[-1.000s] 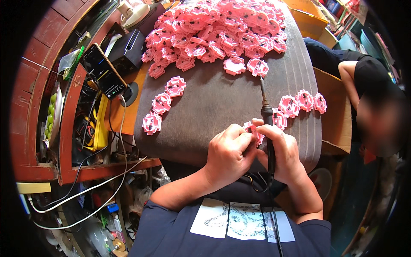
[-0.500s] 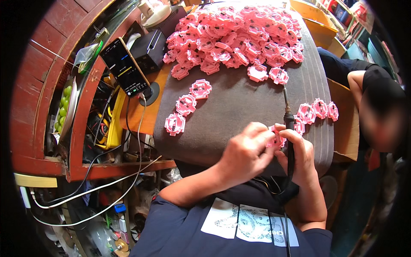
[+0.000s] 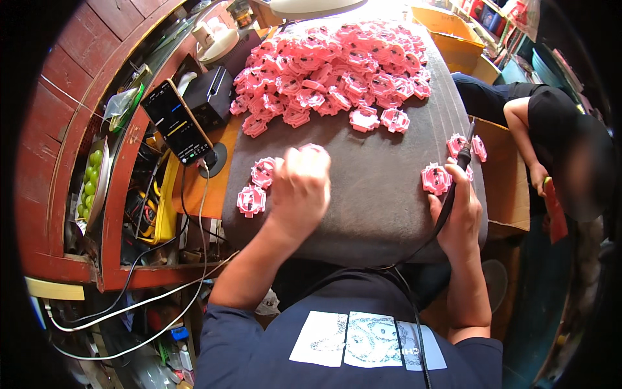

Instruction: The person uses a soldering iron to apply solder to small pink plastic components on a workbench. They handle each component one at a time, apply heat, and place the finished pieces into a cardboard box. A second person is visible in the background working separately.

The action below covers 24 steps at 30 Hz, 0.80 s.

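My right hand is wrapped round a soldering iron, its metal tip pointing up and away from me. Several pink plastic parts with dark centres lie beside and beyond that hand, at the mat's right edge. My left hand, slightly blurred, is over the left side of the mat with its fingers curled downward. A pink plastic part shows at its fingertips, mostly covered by the hand. Two more pink parts lie just left of this hand, touching each other.
A large heap of pink parts covers the far end of the dark mat. A phone stands on a holder at the left. Cardboard boxes flank the right side, where a person bends over. The iron's cable crosses my lap.
My hands have moved apart from the part they held together. My left hand has swung left to the row of parts; my right has carried the iron toward the right-hand parts.
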Each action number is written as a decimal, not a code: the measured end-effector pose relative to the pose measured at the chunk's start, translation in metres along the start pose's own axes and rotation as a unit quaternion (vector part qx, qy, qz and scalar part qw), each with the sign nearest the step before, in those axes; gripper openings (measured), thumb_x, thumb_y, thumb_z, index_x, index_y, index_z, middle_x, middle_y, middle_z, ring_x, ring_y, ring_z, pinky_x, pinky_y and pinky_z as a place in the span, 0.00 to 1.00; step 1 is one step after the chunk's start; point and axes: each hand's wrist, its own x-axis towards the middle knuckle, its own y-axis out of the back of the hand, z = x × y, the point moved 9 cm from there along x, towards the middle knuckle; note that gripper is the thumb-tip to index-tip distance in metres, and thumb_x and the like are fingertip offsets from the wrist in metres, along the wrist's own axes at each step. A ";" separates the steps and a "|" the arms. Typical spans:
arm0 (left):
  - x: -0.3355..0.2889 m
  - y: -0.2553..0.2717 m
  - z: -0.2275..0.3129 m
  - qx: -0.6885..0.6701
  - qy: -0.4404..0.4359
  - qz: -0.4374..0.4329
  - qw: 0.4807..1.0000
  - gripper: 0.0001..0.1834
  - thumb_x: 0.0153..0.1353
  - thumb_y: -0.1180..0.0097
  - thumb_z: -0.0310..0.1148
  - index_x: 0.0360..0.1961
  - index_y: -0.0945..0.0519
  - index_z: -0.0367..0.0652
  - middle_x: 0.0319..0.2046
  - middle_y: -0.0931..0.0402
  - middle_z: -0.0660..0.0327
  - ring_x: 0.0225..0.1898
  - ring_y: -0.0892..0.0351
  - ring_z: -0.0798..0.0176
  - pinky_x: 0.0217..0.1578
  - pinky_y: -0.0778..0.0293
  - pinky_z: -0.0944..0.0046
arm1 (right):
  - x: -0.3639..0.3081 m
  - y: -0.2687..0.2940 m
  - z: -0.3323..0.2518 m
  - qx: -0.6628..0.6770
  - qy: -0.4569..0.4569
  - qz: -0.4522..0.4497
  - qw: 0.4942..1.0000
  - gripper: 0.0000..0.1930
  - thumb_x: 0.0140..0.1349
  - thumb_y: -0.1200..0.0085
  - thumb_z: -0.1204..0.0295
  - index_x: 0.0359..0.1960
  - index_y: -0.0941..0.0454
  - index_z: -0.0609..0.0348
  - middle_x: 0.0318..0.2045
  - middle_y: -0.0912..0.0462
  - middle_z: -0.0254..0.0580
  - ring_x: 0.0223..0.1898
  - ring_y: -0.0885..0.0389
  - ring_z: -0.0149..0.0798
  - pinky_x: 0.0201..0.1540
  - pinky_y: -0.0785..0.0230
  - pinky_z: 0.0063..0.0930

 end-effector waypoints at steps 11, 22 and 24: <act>-0.017 0.006 0.064 -0.385 0.019 -0.045 0.922 0.14 0.56 0.32 0.15 0.43 0.17 0.39 0.42 0.15 0.53 0.43 0.15 0.46 0.45 0.18 0.52 | -0.018 -0.037 -0.055 0.164 0.096 -0.036 0.981 0.29 0.56 0.34 0.85 0.61 0.28 0.63 0.44 0.18 0.54 0.32 0.24 0.58 0.34 0.31 0.51; -0.018 0.008 0.066 -0.390 -0.011 -0.054 0.919 0.15 0.54 0.32 0.16 0.43 0.16 0.41 0.43 0.15 0.55 0.41 0.16 0.48 0.43 0.20 0.52 | -0.015 -0.034 -0.057 0.182 0.100 -0.022 0.978 0.29 0.55 0.39 0.91 0.61 0.27 0.64 0.42 0.18 0.53 0.30 0.25 0.56 0.32 0.31 0.48; -0.019 0.008 0.068 -0.385 -0.017 -0.062 0.921 0.16 0.53 0.32 0.16 0.43 0.15 0.41 0.43 0.15 0.56 0.41 0.16 0.48 0.43 0.20 0.52 | -0.016 -0.035 -0.056 0.173 0.099 -0.029 0.980 0.29 0.55 0.39 0.91 0.60 0.27 0.64 0.42 0.17 0.53 0.30 0.24 0.56 0.32 0.29 0.47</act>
